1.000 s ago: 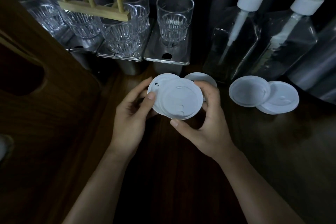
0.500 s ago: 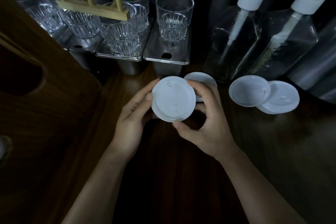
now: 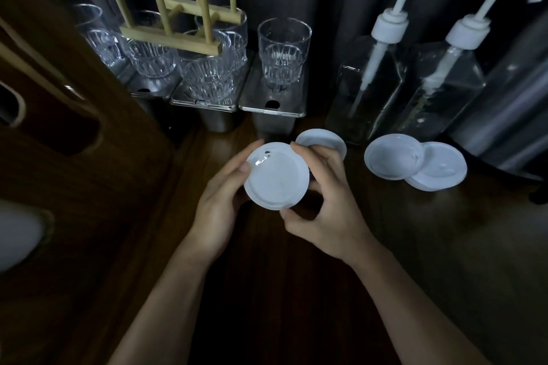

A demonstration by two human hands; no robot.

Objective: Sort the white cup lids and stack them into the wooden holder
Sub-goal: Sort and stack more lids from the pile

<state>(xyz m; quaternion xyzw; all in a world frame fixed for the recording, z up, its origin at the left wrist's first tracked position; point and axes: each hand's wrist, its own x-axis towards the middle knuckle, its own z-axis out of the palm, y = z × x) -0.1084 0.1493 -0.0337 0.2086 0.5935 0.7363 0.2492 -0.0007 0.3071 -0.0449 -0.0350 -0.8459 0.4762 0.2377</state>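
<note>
Both hands hold one white round plastic cup lid (image 3: 277, 176) in the air above the dark wooden surface (image 3: 296, 290), near the middle of the view. The left hand (image 3: 219, 201) grips the lid at its 9 o'clock edge, with the thumb on the top face and the other fingers behind it. The right hand (image 3: 326, 216) pinches the same lid, with the forefinger at about 1 o'clock on the rim and the thumb at about 5 o'clock. I cannot tell if more lids are under it.

A second white lid (image 3: 323, 139) lies on the surface just behind the right hand, partly hidden by its fingers. At 3 o'clock from the held lid, two other white lids lie on the surface and overlap: the nearer lid (image 3: 393, 158) is partly on top of the farther lid (image 3: 441, 170).

The pale wooden holder with upright rods (image 3: 178, 35) stands at 11 o'clock, in front of clear ribbed glasses (image 3: 283, 53). Two clear pump bottles with white heads (image 3: 373, 86) stand at 2 o'clock.
</note>
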